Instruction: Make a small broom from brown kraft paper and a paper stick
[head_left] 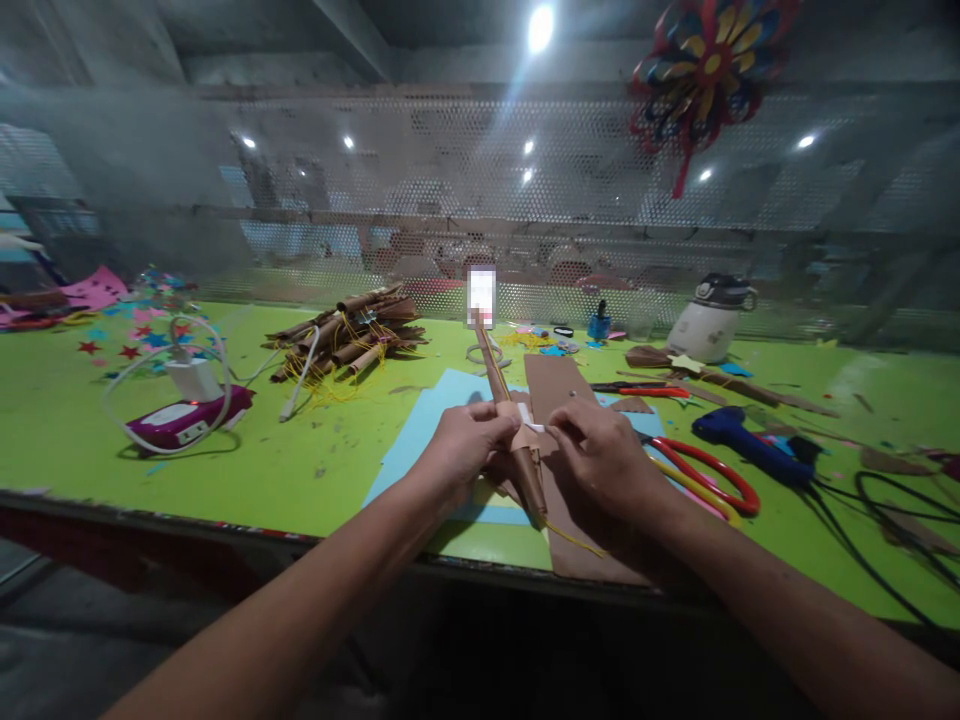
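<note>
My left hand (480, 445) is closed around a rolled brown paper tube (530, 482), with thumb and fingers at its middle. The tube slants away from me, and a yellow string (574, 538) trails from its near end. A lighter band of paper wraps the tube where I grip it. Between the fingertips of my right hand (600, 450) is the end of a small white strip (534, 427), whose other end meets the tube. Under both hands lie a brown cardboard sheet (559, 375) and light blue paper (409, 440).
Red-handled scissors (712, 470) and a blue glue gun (750, 445) with a black cable lie at the right. A pile of brown tubes (352, 335) sits at the back left, near a purple power strip (187, 425). A white bottle (705, 325) stands back right.
</note>
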